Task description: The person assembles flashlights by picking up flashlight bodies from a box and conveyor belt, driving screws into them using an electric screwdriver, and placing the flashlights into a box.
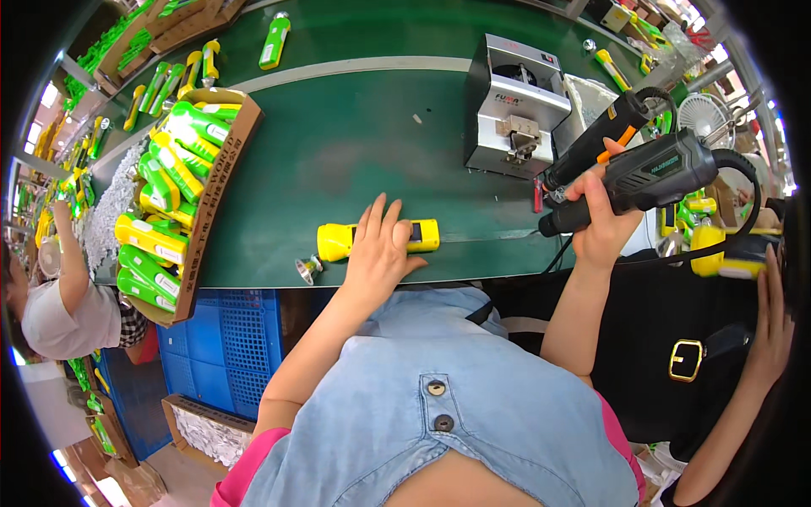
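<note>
Yellow plastic forms the flashlight [335,242] lying in the head view near the edge of the green tabletop [338,144], with a dark panel toward its right end. Work on it looks unfinished: a silver reflector [309,270] sits just beside its left end, apparently unfitted, and whether any screws are in cannot be told. The left hand [382,249] spreads flat over its middle; the right hand [604,221] grips an electric screwdriver [667,176], well apart from it.
</note>
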Demonstrator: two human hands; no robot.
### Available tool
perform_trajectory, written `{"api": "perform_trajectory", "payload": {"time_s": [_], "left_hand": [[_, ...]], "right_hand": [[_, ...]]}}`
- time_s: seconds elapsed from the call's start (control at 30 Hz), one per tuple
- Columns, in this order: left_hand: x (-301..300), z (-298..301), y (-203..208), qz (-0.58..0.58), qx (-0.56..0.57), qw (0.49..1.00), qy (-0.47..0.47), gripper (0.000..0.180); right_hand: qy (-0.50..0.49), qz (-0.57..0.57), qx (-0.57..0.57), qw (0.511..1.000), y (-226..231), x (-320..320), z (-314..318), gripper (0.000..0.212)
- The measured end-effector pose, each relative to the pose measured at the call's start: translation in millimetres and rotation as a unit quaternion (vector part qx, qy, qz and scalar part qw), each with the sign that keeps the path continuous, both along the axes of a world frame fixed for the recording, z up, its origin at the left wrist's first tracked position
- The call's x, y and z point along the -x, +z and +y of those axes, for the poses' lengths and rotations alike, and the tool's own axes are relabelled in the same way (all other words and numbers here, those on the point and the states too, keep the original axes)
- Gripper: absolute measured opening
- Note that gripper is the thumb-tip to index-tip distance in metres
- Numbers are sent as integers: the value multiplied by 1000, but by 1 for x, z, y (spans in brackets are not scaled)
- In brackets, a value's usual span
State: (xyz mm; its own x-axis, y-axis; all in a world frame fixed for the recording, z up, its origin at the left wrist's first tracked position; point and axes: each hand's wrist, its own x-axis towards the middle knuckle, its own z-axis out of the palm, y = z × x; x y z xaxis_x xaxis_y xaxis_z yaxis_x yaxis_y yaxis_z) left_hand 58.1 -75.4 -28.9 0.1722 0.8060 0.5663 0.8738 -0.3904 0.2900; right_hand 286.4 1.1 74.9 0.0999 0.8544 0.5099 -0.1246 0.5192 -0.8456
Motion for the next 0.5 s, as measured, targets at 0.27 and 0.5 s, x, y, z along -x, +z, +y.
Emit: {"api": "perform_trajectory", "payload": {"time_s": [0.27,0.5], "left_hand": [[6,43,-4,-14,99,988,-118,50],[-12,56,-9,24,67,995,-70,60]], "right_hand": [[-71,21,-104,992,18,26,24,43],[-97,5,-130,987,22,37,78,39]]}}
